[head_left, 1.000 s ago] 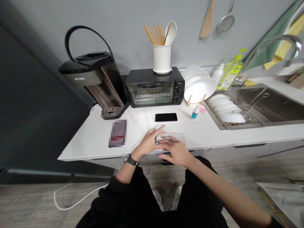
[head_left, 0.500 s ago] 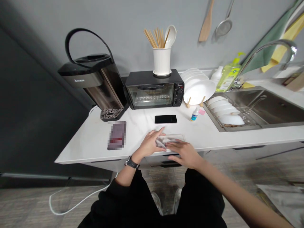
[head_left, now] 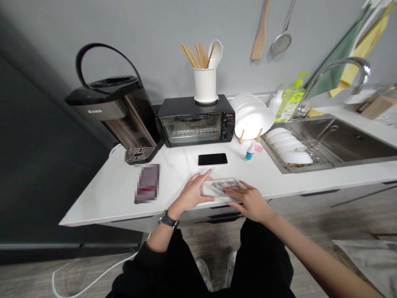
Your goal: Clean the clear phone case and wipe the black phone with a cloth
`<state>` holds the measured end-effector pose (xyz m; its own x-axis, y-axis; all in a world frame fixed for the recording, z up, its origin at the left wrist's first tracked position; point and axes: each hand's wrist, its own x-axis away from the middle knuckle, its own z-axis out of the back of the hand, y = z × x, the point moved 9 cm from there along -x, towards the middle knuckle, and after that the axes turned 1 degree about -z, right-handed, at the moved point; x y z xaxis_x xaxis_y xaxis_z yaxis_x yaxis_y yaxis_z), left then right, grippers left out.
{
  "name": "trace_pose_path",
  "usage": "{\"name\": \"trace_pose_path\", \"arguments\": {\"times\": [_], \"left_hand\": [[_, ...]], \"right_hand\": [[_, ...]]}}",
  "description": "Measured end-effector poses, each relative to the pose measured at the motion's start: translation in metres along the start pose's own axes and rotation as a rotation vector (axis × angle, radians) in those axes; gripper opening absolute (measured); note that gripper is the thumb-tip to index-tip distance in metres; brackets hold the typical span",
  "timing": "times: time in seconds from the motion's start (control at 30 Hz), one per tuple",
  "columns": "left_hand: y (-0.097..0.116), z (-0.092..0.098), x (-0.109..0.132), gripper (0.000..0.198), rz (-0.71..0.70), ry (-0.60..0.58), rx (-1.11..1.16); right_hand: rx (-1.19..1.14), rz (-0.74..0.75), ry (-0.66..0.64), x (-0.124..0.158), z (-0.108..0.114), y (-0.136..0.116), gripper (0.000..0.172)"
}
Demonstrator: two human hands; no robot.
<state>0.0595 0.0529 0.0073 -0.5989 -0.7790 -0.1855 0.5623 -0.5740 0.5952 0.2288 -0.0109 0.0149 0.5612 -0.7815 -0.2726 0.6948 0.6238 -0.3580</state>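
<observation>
A clear, shallow case, looking like a phone case, lies near the counter's front edge. My left hand grips its left end, thumb on the far side and fingers on the near side. Inside the case is a pale, crumpled wipe, pressed down under the fingertips of my right hand. The wipe's edges are hard to tell from the clear case. Just beyond them a black smartphone rests face up. A small white and blue bottle stands to the right of the phone.
A blurred-out purple packet lies on the left of the white counter. Behind are a water dispenser, a toaster oven carrying a utensil cup, and racked plates. The sink is at right, with bowls.
My right hand has slid to the right over the case, away from my left hand, with the wipe under its fingers. My left hand still grips the left end. The view has shifted slightly.
</observation>
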Motion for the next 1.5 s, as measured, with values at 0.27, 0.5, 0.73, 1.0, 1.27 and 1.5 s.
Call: {"name": "trace_pose_path", "arguments": {"times": [0.27, 0.5, 0.73, 1.0, 1.27, 1.5], "left_hand": [[0.001, 0.000, 0.000, 0.106, -0.020, 0.018, 0.019], [0.004, -0.002, -0.003, 0.116, -0.025, -0.023, -0.002], [0.003, -0.001, 0.000, 0.108, 0.001, -0.013, 0.002], [0.003, -0.004, -0.004, 0.120, -0.017, -0.017, 0.010], [0.004, 0.000, -0.001, 0.113, -0.015, -0.007, -0.031], [0.001, -0.004, -0.004, 0.114, -0.017, -0.012, -0.021]], "right_hand": [[-0.030, 0.038, 0.063, -0.035, -0.028, -0.039, 0.070], [0.082, -0.045, 0.039, 0.008, 0.006, 0.010, 0.041], [-0.014, 0.053, 0.053, -0.033, -0.026, -0.045, 0.066], [0.148, -0.035, 0.040, 0.005, 0.009, 0.015, 0.045], [-0.043, 0.072, 0.025, -0.023, -0.018, -0.037, 0.053], [0.090, -0.032, 0.090, -0.010, -0.002, 0.000, 0.049]]}}
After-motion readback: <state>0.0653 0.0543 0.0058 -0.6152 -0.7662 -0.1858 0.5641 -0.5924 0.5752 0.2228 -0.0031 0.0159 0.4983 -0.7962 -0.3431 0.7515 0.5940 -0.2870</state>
